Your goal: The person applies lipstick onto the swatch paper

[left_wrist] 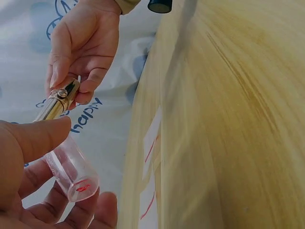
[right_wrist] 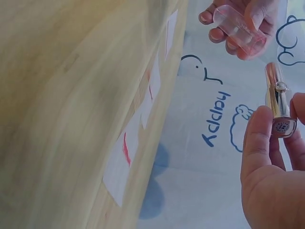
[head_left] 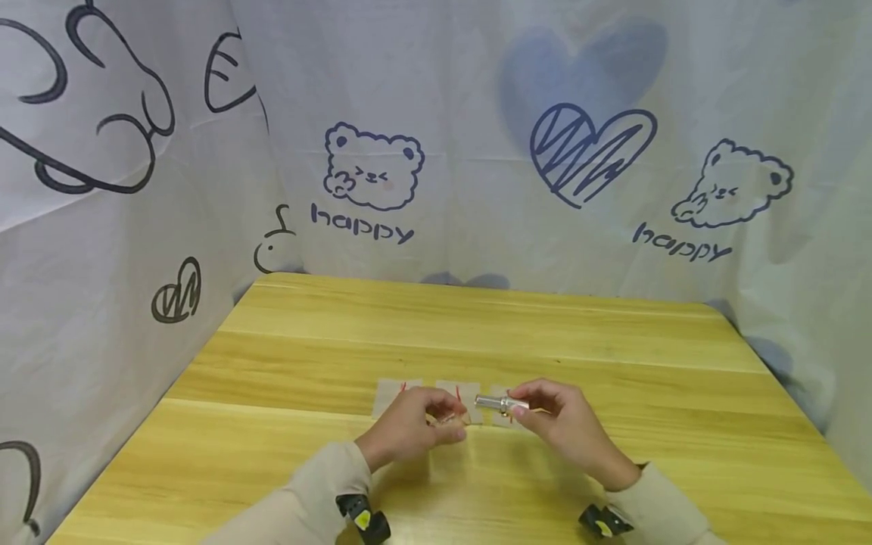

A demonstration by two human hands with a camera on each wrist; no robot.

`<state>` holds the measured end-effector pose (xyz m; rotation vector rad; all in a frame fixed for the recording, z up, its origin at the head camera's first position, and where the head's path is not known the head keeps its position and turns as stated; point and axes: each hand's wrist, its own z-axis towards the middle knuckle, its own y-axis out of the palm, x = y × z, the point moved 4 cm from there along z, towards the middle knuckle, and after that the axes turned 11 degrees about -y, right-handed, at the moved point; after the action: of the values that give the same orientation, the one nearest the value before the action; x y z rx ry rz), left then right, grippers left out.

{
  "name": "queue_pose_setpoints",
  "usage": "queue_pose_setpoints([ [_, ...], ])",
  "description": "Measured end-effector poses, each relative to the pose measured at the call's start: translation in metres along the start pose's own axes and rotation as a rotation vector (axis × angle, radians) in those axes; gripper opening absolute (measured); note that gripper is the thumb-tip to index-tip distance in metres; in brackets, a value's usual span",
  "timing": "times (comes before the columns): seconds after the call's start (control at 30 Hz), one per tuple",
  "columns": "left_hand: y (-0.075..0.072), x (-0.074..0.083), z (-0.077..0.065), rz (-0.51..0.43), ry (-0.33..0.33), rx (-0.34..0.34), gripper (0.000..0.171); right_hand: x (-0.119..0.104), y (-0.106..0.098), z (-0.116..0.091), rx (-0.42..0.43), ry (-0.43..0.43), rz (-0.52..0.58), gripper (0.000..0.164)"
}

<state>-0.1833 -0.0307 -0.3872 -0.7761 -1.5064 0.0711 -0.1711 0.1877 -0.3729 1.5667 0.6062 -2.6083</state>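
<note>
My right hand (head_left: 567, 424) pinches a shiny silver-gold lipstick tube (head_left: 492, 403) between thumb and fingers, its open end pointing left. In the right wrist view the lipstick's round base (right_wrist: 282, 126) faces the camera, marked with a speckled label. My left hand (head_left: 412, 425) holds a clear plastic lipstick cap (left_wrist: 74, 174) between thumb and fingers. Red smears show at the cap's end in the left wrist view. Both hands are above the table, with the cap and the lipstick a short gap apart in the right wrist view.
Under and behind the hands, three pale paper pieces lie in a row on the wooden table (head_left: 327, 333). The left paper (head_left: 388, 390), middle paper (head_left: 446, 387) and right paper (right_wrist: 116, 167) each bear a red stroke. White cloth (head_left: 450, 91) with drawings surrounds the table.
</note>
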Motion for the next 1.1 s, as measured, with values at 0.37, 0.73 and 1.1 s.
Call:
queue_pose_setpoints([
  [0.37,-0.001,0.006,-0.001,-0.002,0.017,0.000,0.024,-0.003,0.010,0.000,-0.077,-0.027,0.032,0.019],
  [0.73,-0.001,0.009,-0.002,0.001,0.115,0.071,0.025,-0.005,0.015,0.003,-0.084,-0.048,-0.016,0.020],
  [1.1,0.002,0.010,-0.002,0.001,0.124,0.084,0.024,0.000,0.020,0.005,-0.120,0.007,-0.061,0.017],
])
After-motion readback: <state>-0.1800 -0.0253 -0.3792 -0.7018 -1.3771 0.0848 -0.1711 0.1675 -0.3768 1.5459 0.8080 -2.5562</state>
